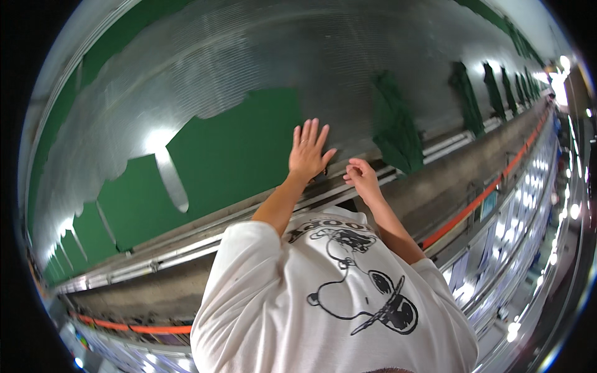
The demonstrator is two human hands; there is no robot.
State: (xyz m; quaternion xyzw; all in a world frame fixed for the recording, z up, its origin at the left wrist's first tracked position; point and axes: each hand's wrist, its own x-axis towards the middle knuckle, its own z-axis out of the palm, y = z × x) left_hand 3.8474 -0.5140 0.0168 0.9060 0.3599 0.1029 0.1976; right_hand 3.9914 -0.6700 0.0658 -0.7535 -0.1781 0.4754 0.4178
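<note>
My left hand (308, 149) lies palm down with its fingers spread, at the right end of a bare green stretch (230, 149) of a long table. A ring shows on one finger. Closer to the table's near edge, my right hand (360, 174) is raised with its fingers curled in; whether anything small is between them cannot be made out. Just right of it, a crumpled dark green cloth piece (396, 124) hangs partly over the metal edge rail (448, 147). A shiny grey, ribbed layer (217, 68) with a wavy border covers much of the table.
More dark green cloth pieces (466, 98) lie at intervals along the table to the right. A pale elongated patch (171, 180) marks the green surface on the left. Below the rail runs a brown ledge (460, 177), then an orange bar (463, 217).
</note>
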